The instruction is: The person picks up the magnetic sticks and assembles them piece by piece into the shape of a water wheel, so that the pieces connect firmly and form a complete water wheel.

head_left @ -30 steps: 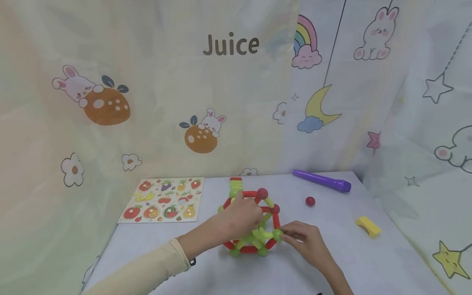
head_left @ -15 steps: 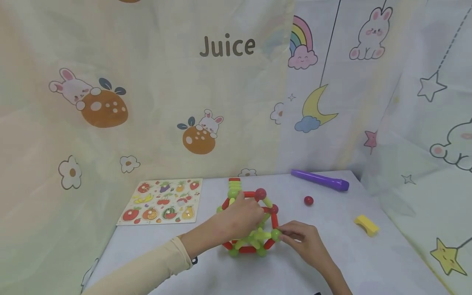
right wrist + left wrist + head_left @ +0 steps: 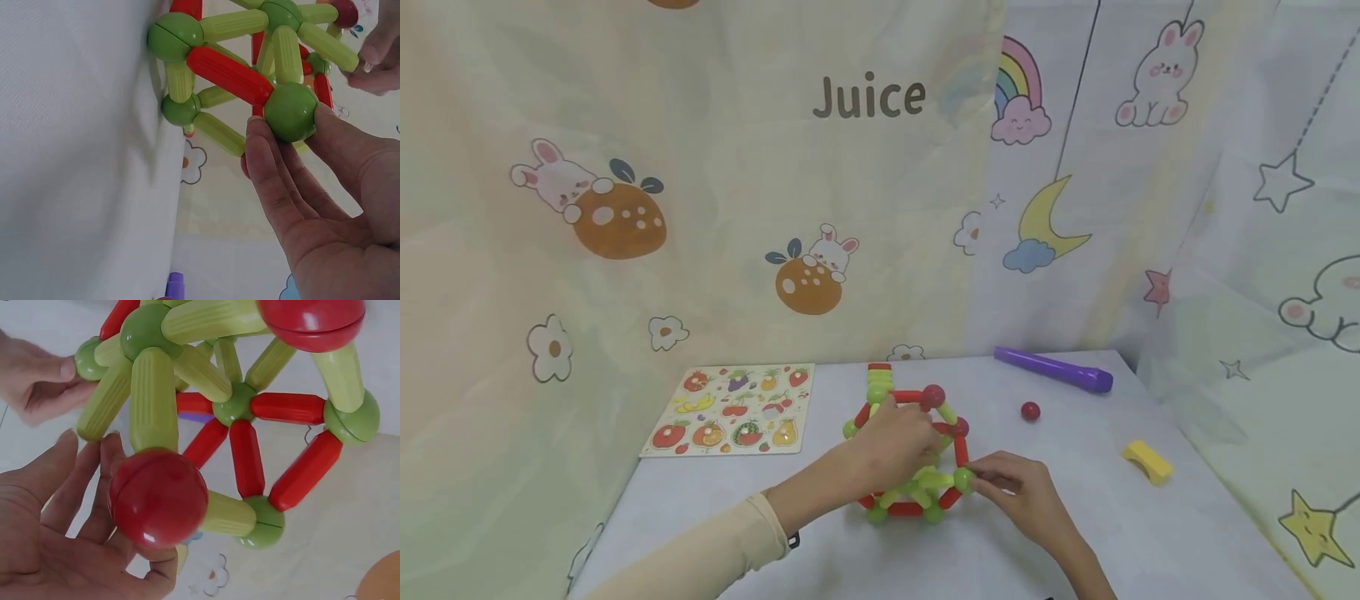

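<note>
A ball-and-rod model of red and yellow-green magnetic rods (image 3: 905, 509) joined by green and red balls stands on the table in front of me. My left hand (image 3: 891, 446) reaches over it in the head view. Thumb and fingertips pinch the free end of a yellow-green rod (image 3: 106, 403), whose other end meets a green ball (image 3: 150, 332). Close to that hand's fingers is a large red ball (image 3: 157, 499). On the model's right side my right hand (image 3: 1022, 492) pinches a green corner ball (image 3: 290, 112) between thumb and fingers. In the head view the left hand hides the model's middle.
Behind the model lies a row of rods (image 3: 880, 375). A fruit puzzle board (image 3: 717, 388) is at the back left. To the right are a purple toy microphone (image 3: 1052, 369), a loose red ball (image 3: 1031, 411) and a yellow arch block (image 3: 1147, 462). A printed curtain (image 3: 887, 192) closes off the back.
</note>
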### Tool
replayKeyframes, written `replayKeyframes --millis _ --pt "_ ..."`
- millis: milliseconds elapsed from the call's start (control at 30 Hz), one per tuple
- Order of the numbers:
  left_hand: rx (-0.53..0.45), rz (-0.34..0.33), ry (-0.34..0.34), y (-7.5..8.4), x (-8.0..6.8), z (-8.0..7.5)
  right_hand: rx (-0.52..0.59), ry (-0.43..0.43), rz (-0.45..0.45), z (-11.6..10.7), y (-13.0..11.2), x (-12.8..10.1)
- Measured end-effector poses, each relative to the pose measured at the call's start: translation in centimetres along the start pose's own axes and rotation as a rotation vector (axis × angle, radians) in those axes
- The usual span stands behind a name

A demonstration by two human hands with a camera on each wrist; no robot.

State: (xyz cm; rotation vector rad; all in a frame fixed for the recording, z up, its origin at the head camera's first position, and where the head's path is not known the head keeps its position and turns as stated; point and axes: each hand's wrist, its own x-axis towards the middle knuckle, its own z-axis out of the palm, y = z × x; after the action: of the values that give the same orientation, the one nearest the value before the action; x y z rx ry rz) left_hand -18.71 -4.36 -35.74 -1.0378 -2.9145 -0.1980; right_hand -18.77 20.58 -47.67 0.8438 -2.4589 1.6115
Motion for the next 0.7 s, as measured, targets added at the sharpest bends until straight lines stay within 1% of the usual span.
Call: replayKeyframes --millis 100,200,233,300,333,400,433,467,533,600,633,700 --pt "-0.161 0.013 0.101 -1.5 -0.9 -0.9 -0.013 -0.005 0.004 0.0 0.1 0.0" --pt "-0.33 0.001 0.242 -4.0 -1.8 -2.0 -0.029 -0.009 0.013 0.0 0.3 0.0" --pt "-0.39 -0.005 0.297 -5.2 -2.0 -2.2 -0.029 -0.009 0.018 0.0 0.4 0.0" --pt "-0.478 -0.051 0.399 -8.0 -2.0 -2.1 -0.028 -0.006 0.019 0.1 0.5 0.1" --pt "-0.504 -0.085 0.436 -9.5 -2.0 -1.8 -0.022 -0.003 0.019 0.1 0.6 0.1" --pt "-0.551 -0.142 0.484 -12.7 -1.6 -0.6 -0.012 0.009 0.014 0.3 0.5 0.1" --pt "-0.566 -0.173 0.488 -14.2 -1.3 0.2 -0.008 0.016 0.016 0.4 0.5 0.1" --pt "-0.568 -0.214 0.474 -15.6 -1.1 1.0 -0.007 0.022 0.016 0.5 0.4 0.0" --pt "-0.549 -0.27 0.428 -18.1 -0.5 2.9 -0.007 0.031 0.023 0.7 0.3 0.0" --pt "-0.527 -0.314 0.371 -20.0 0.2 4.8 -0.007 0.028 0.039 0.9 0.1 -0.1" --pt "-0.504 -0.332 0.334 -20.8 0.9 5.6 -0.009 0.027 0.051 0.9 0.2 -0.1" --pt "-0.461 -0.346 0.274 -21.8 2.2 7.1 -0.012 0.024 0.074 0.9 0.1 -0.2"
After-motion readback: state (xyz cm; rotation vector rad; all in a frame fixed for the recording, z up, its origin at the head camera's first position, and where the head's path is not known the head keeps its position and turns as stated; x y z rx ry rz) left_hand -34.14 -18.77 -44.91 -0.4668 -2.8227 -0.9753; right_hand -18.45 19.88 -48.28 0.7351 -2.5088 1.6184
